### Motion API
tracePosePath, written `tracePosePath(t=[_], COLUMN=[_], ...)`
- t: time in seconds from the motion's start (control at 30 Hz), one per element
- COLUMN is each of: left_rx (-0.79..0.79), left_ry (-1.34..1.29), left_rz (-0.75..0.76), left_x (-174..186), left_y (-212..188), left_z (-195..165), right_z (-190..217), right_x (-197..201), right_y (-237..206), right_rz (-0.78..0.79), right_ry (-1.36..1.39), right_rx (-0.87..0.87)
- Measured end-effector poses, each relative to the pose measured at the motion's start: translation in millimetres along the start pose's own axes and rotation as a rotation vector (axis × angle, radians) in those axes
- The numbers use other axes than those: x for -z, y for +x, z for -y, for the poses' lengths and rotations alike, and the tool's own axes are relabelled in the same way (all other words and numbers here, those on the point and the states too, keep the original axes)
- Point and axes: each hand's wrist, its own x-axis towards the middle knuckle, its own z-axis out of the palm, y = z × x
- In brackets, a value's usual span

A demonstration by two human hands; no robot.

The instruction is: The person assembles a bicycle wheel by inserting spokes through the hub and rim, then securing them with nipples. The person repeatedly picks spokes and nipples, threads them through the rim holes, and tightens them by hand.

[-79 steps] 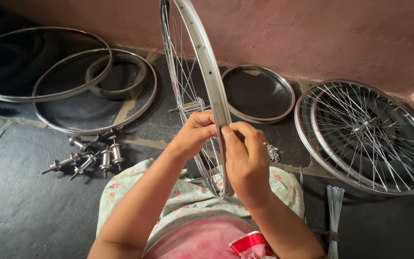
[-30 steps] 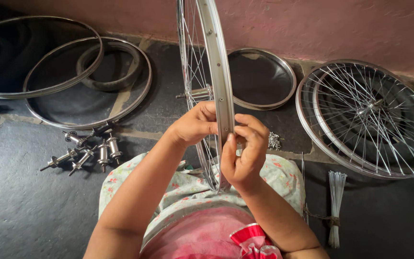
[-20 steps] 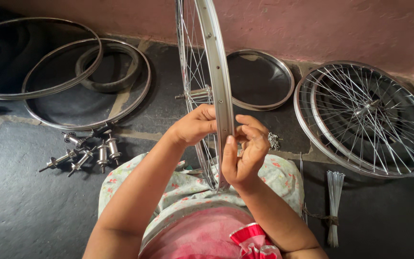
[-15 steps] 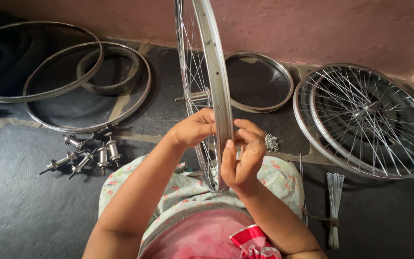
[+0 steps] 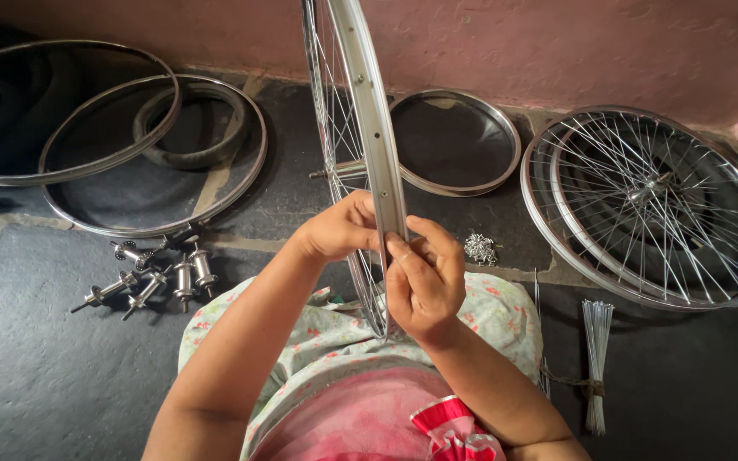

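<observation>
Shifted little since half a second ago: upright bicycle wheel (image 5: 360,128) between the knees, left hand (image 5: 339,229) closed on its rim, right hand (image 5: 424,282) with thumb and fingertips pinched together at the rim's edge. Spokes partly laced already; loose nipples (image 5: 480,248), spoke bundle (image 5: 596,358) and hubs (image 5: 157,277) unused on the floor, so plenty seemingly left.

1. At twelve o'clock you have a silver wheel rim (image 5: 375,128) before a dusty pink wall (image 5: 557,43).
2. At six o'clock, your lap shows pale green floral cloth (image 5: 489,312) over pink fabric (image 5: 360,418).
3. At nine o'clock, shiny steel hubs (image 5: 160,277) lie on the dark grey stone floor (image 5: 36,376).
</observation>
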Motion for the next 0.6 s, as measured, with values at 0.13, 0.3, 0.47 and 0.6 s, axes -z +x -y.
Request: tracePosePath(t=[0.13,0.3,0.47,0.6], left_rx=[-0.004,-0.007,-0.284,-0.236], left_ry=[-0.02,0.054,0.65,0.738], left_rz=[-0.072,-0.061,-0.13,-0.315], left_x=[3,-3,-21,-23], left_y=[-1,0,0,-4], left_z=[11,8,-3,9], right_z=[-2,-2,3,2], right_x=[-1,1,8,9], right_y=[-1,0,2,4], right_rz=[-0.019,-0.014,0.021,0.003], right_ry=[0.017,-0.009,-0.052,-0.068], right_rx=[-0.005,0.003,-0.013,-0.007])
